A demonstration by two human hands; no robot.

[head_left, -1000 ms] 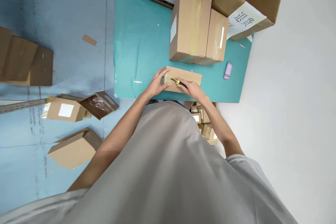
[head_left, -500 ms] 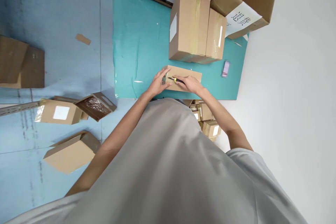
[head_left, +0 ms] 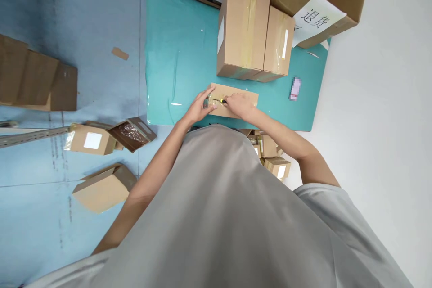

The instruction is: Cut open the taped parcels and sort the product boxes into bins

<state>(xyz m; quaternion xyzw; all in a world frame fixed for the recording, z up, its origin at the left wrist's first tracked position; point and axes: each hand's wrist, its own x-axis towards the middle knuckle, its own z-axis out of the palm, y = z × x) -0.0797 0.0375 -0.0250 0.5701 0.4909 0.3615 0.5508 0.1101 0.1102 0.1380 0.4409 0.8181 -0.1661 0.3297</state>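
A small, long cardboard box [head_left: 249, 95] lies on the teal table near its front edge. My left hand [head_left: 199, 107] grips the box's left end, thumb on the near side and fingers toward the far side. My right hand [head_left: 240, 104] is closed round a utility knife [head_left: 222, 101] with a yellow part near its blade. The knife points left, its blade at clear tape [head_left: 212, 103] on the left part of the box top. The right hand hides most of the knife's handle.
Two taped cardboard boxes [head_left: 241, 31] stand just beyond on the teal table [head_left: 182, 54]. Larger boxes with paper signs [head_left: 315, 18] are behind them. A pixelated pinkish item [head_left: 295, 88] lies at right. Opened cartons [head_left: 101, 189] lie on the floor at left; smaller boxes [head_left: 276, 167] sit below the table edge.
My right hand has turned over the knife, so its dark handle is now mostly covered. My left hand stays on the box's end. The view has shifted slightly.
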